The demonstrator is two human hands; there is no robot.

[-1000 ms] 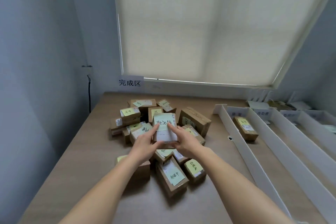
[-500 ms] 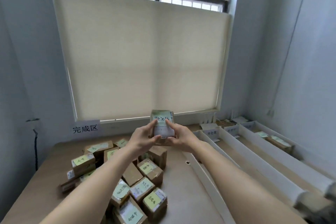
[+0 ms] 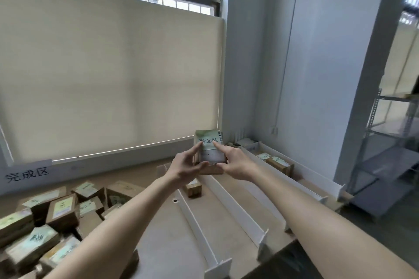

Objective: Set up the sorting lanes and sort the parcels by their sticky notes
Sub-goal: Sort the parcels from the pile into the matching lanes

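Since the earlier frames both hands have carried the parcel (image 3: 209, 154) away from the heap and rightward, so it now hangs in the air above the far end of the white lane dividers (image 3: 229, 199) instead of over the pile. Left hand (image 3: 184, 171) grips the parcel's left edge, forefinger stretched up along the side and thumb curled under the lower front. Right hand (image 3: 234, 164) holds the right edge, its forefinger laid across the pale green sticky note (image 3: 206, 140) on the upper face, the other fingers folded beneath. Handwriting shows on the note, too blurred to read, and a white label (image 3: 212, 157) sits just below it between the two thumbs. Directly under the left wrist a small brown box (image 3: 192, 189) lies in the nearest lane. Beyond the right hand two more boxes (image 3: 277, 164) with notes sit in a farther lane. Well to the left of the left forearm, the heap of unsorted parcels (image 3: 56, 215) stays on the tabletop (image 3: 163, 240), beneath a wall sign (image 3: 27, 174).
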